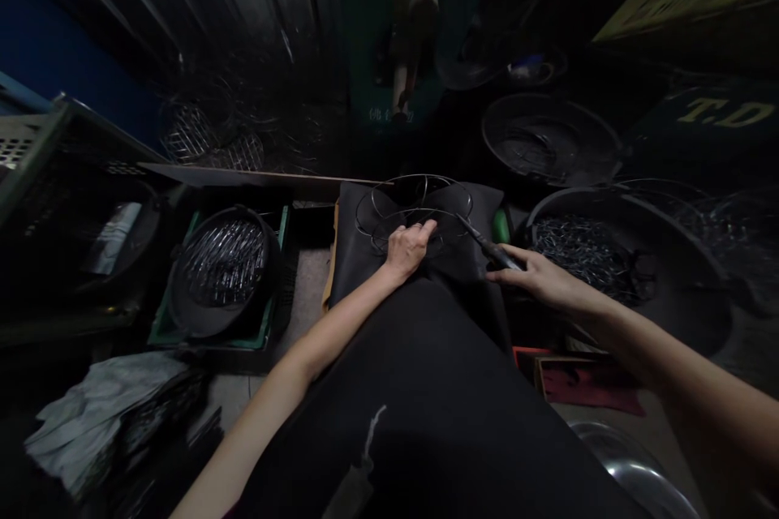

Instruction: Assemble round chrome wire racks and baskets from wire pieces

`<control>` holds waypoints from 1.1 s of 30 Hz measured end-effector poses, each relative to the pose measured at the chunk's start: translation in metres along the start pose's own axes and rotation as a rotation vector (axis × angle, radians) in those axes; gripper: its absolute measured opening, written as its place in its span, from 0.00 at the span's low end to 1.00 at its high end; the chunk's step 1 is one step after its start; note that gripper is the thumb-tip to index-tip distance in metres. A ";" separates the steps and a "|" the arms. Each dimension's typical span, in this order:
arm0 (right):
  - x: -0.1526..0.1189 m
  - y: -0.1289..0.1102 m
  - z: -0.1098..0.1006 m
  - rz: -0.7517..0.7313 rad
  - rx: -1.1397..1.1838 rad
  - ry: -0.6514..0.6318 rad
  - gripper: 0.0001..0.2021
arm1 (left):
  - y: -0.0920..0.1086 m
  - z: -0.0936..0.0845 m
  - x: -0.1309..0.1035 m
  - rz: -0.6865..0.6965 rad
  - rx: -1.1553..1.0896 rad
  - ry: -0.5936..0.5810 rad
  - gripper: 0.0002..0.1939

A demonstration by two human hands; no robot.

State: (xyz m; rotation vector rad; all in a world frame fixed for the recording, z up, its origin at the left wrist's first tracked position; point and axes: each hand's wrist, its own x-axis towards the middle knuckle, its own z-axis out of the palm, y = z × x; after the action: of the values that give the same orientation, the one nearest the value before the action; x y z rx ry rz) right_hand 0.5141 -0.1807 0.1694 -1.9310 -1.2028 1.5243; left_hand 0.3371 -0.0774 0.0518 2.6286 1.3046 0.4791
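Note:
A round wire frame [429, 177] of thin shiny rings joined by curved wires rests on the dark apron over my lap. My left hand [409, 250] is closed on its near side, fingers curled over the wire. In my right hand [539, 276] is a dark, narrow-tipped tool that looks like pliers [487, 245]. The tip points up and left, close to the right side of the wire frame; whether it touches the wire I cannot tell. Parts of the frame are hidden behind my left hand.
A basin of short metal pieces [225, 263] stands in a green crate [268, 332] at left. To the right is a wide dark pan [687, 284] holding a heap of small wire pieces [578, 251]. A machine [398, 81] stands ahead. A shiny metal bowl [633, 470] sits lower right.

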 end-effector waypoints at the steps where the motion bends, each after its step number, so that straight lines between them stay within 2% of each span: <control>1: 0.001 0.000 -0.001 -0.007 -0.049 0.024 0.23 | -0.001 0.000 0.001 0.010 -0.006 0.009 0.16; 5: 0.003 -0.002 -0.007 -0.035 -0.482 0.289 0.24 | -0.002 -0.002 0.001 0.045 0.010 0.028 0.17; 7: 0.002 -0.005 -0.011 0.009 -0.608 0.370 0.28 | -0.001 -0.005 0.001 0.059 0.035 0.013 0.16; 8: 0.001 -0.007 -0.013 0.029 -0.625 0.368 0.31 | 0.000 -0.007 0.001 0.067 0.046 0.000 0.16; 10: 0.000 -0.011 -0.015 0.038 -0.609 0.279 0.35 | 0.002 -0.012 0.001 0.089 0.066 -0.027 0.16; 14: -0.002 -0.017 -0.012 0.060 -0.394 0.030 0.27 | 0.006 -0.018 0.001 0.165 0.083 -0.053 0.16; 16: -0.002 -0.019 -0.008 0.114 -0.262 -0.010 0.26 | 0.008 -0.018 0.002 0.179 0.079 -0.055 0.16; 18: -0.001 -0.020 -0.005 0.135 -0.237 -0.006 0.25 | 0.009 -0.017 0.003 0.168 0.070 -0.053 0.16; 23: 0.002 -0.018 -0.005 0.096 -0.582 0.055 0.26 | 0.011 -0.018 0.007 0.157 0.028 -0.072 0.16; 27: 0.006 -0.019 -0.010 0.103 -0.875 0.054 0.29 | 0.008 -0.022 0.011 0.145 -0.017 -0.116 0.17; 33: 0.012 -0.016 -0.016 0.070 -1.148 0.058 0.32 | 0.001 -0.026 0.015 0.186 -0.030 -0.209 0.19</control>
State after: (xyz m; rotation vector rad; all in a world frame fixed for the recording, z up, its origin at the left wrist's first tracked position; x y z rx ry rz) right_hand 0.5234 -0.1589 0.1796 -2.6220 -2.2982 0.7733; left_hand 0.3371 -0.0653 0.0791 2.7015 0.9893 0.2378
